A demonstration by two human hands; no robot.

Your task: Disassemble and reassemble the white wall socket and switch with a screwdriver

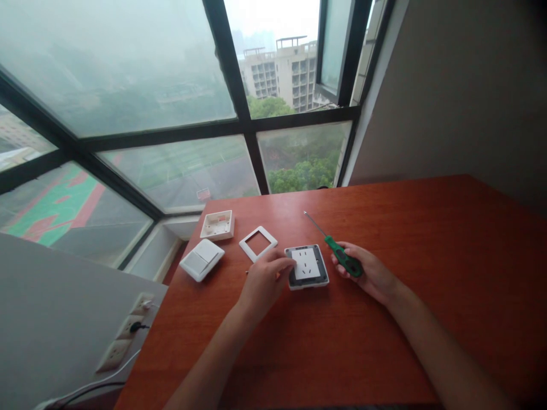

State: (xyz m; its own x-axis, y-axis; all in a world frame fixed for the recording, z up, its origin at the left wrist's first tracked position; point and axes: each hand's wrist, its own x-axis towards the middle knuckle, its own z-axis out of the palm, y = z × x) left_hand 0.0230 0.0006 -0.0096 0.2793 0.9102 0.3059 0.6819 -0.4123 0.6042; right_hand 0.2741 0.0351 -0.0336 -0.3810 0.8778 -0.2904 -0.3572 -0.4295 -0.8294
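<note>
My right hand [368, 272] is wrapped round the green handle of a screwdriver [344, 257], its metal shaft pointing up and to the left above the table. My left hand [267, 277] is at the left edge of a wall socket [306, 263], thumb and forefinger pinched together over its dark rim. Whatever is between those fingertips is too small to make out. The socket lies face up, with a white centre, several slots and a dark grey border without its cover. Just behind my left hand is a white square frame [272, 238], lying flat.
A white wall switch [202, 259] and an open white mounting box [217, 225] lie near the left edge of the reddish wooden table [342, 347]. A tiny dark piece shows beside my left wrist. Windows rise behind the table; wall outlets with cables [123, 327] are at lower left.
</note>
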